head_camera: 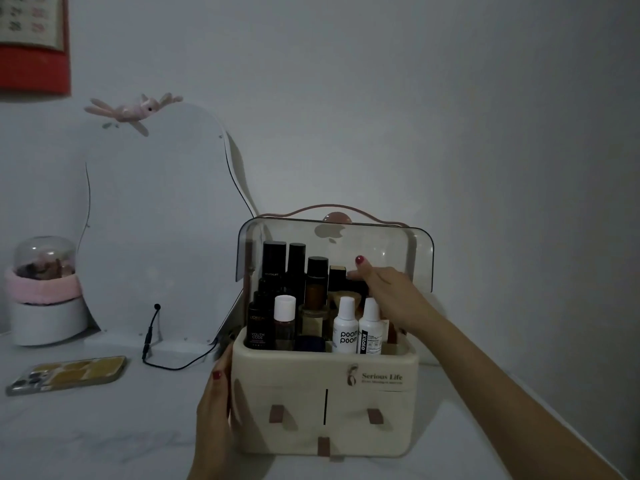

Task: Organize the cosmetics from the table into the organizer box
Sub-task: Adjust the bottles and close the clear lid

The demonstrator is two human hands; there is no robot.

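While its smoky clear lid (408,251) stood tilted up and open, the cream plastic organizer box (325,393) sat on the pale surface (104,427), toward the right and close to the wall; its upper tray was crowded with upright cosmetics: tall black bottles (275,261) at the back, a dark bottle marked Youth Code (258,323) at front left, a small white-capped clear bottle (285,320) beside it, an amber glass bottle (316,296) in the middle, and two white squeeze bottles (346,327) at front right; below, the rounded front carried brownish pull tabs (277,414) on its drawers and a printed logo. The right hand (388,292) reached into the tray from the right, its grip closed around a dark item at the back, though I cannot tell what that item was; the left hand (216,403) lay flat against the box's left wall, fingers spread apart and clamped on nothing. Further left, a phone (69,374) lay flat on the surface, a black cable (166,362) curled beside a curvy frameless mirror (152,220), and a domed clear jar (45,258) sat on a white base.
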